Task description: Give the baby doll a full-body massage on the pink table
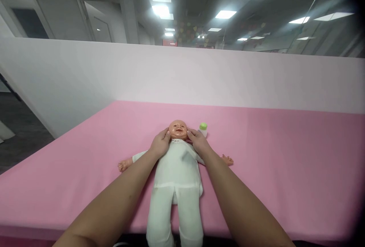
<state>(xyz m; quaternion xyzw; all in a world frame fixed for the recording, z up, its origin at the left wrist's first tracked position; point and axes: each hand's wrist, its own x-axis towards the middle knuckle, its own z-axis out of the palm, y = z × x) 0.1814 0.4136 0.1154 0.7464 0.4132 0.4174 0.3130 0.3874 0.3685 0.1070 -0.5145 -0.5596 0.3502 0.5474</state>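
Note:
A baby doll (178,171) in a white long-sleeved top and white trousers lies on its back, head toward the far side and arms spread out. My left hand (161,143) cups one side of the doll's head (178,130), thumb by its cheek. On the opposite side, my right hand (199,141) holds the head too, with its thumb against the cheek. The fingertips of both hands are partly hidden around the head. Just beyond my right hand stands a small bottle (203,128) with a bright green cap; its lower part is partly covered.
A pink padded surface (285,171) lies under the doll, whose legs reach its near edge. White panels (199,76) rise along the back and left sides. Past the left panel, dark flooring (23,121) shows. Doors and ceiling lights are in the background.

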